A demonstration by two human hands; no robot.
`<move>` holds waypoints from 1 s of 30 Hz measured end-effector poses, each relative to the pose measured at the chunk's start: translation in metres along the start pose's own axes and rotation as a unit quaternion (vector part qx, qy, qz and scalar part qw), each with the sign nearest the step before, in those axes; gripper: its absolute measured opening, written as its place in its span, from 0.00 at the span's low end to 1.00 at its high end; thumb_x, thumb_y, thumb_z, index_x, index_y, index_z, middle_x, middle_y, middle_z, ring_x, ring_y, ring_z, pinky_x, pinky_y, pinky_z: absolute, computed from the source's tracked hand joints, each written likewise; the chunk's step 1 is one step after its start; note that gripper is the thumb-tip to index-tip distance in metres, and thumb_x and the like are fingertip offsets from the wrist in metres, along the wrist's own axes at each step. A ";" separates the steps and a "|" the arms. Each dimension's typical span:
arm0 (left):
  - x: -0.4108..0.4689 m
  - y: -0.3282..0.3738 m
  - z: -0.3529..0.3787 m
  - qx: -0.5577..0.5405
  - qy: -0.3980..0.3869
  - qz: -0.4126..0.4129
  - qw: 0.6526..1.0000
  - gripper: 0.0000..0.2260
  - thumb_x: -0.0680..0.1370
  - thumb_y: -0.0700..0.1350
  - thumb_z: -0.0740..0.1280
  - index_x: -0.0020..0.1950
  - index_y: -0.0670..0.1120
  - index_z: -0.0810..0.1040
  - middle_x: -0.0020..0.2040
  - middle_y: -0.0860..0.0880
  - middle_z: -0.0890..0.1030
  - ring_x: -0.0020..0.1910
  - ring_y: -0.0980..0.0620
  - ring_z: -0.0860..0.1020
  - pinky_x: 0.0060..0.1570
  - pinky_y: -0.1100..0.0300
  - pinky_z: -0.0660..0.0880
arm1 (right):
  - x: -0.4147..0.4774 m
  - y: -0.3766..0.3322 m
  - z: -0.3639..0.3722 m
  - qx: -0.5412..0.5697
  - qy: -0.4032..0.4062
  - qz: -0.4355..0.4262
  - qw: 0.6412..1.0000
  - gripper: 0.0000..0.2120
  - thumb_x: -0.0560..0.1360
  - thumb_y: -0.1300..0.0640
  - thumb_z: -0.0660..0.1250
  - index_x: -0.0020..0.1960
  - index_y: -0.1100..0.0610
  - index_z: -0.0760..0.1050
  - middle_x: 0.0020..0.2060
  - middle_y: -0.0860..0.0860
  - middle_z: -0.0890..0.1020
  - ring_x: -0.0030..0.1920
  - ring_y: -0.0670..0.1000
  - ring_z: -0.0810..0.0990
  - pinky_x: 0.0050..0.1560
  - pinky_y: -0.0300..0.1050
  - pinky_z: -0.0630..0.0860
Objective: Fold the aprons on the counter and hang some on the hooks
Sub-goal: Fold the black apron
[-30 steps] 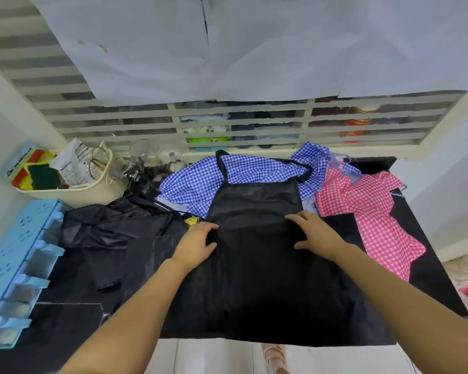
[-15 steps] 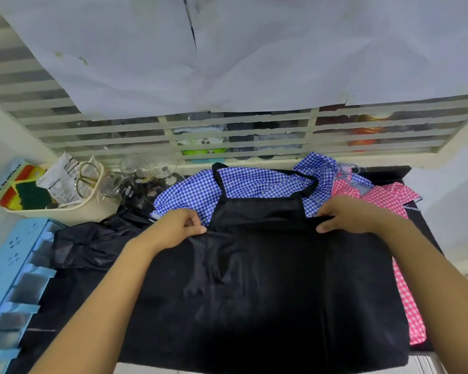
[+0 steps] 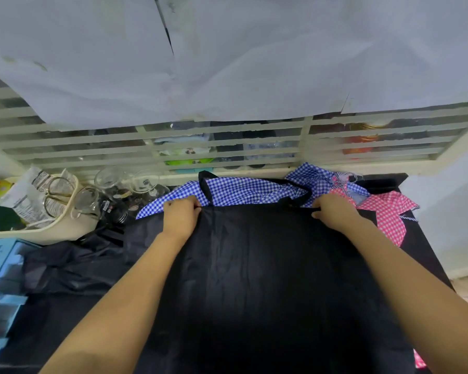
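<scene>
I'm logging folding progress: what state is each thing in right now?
black apron: spread on the counter, far edge gripped by both hands
left hand: grips its left end
right hand: grips its right end
blue checked apron: crumpled, unfolded
pink checked apron: crumpled, unfolded

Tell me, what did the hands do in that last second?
Both hands slid across the black apron to its far edge; the left hand and right hand now pinch it beside the neck strap. The blue checked apron, pink checked apron and basket stayed put.
</scene>
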State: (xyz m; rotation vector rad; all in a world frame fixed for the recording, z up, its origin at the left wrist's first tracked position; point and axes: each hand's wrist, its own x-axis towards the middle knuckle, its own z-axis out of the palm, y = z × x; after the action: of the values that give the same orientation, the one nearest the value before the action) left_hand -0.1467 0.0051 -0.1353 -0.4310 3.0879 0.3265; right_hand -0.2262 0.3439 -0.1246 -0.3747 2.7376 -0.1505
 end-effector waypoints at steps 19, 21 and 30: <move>-0.153 0.061 0.098 0.058 -0.115 0.148 0.981 0.36 0.75 0.68 0.53 0.76 0.47 0.60 0.75 0.45 0.66 0.74 0.45 0.56 0.71 0.38 0.49 | -0.068 -0.030 0.061 0.183 0.267 -0.070 0.944 0.15 0.72 0.64 0.70 0.58 0.60 0.76 0.55 0.55 0.75 0.55 0.53 0.72 0.60 0.47 0.70; -0.156 0.065 0.095 0.049 -0.112 0.135 0.983 0.35 0.75 0.66 0.53 0.76 0.46 0.60 0.74 0.43 0.65 0.74 0.44 0.57 0.70 0.36 0.56 | -0.102 -0.032 0.069 0.267 0.212 -0.030 0.940 0.11 0.74 0.62 0.68 0.57 0.56 0.75 0.48 0.48 0.77 0.45 0.47 0.76 0.52 0.41 0.74; -0.223 0.062 0.087 0.019 -0.063 0.280 0.958 0.37 0.74 0.66 0.54 0.77 0.47 0.56 0.76 0.47 0.62 0.75 0.46 0.58 0.69 0.42 0.59 | -0.232 -0.012 0.144 0.217 0.026 -0.035 0.975 0.25 0.72 0.44 0.71 0.67 0.45 0.70 0.63 0.39 0.73 0.64 0.40 0.70 0.62 0.32 0.66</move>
State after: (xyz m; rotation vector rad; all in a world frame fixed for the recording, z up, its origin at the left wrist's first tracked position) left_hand 0.0488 0.1417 -0.1997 0.4611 3.0158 0.2772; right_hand 0.0385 0.3892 -0.1754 -0.3446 2.6414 -0.7688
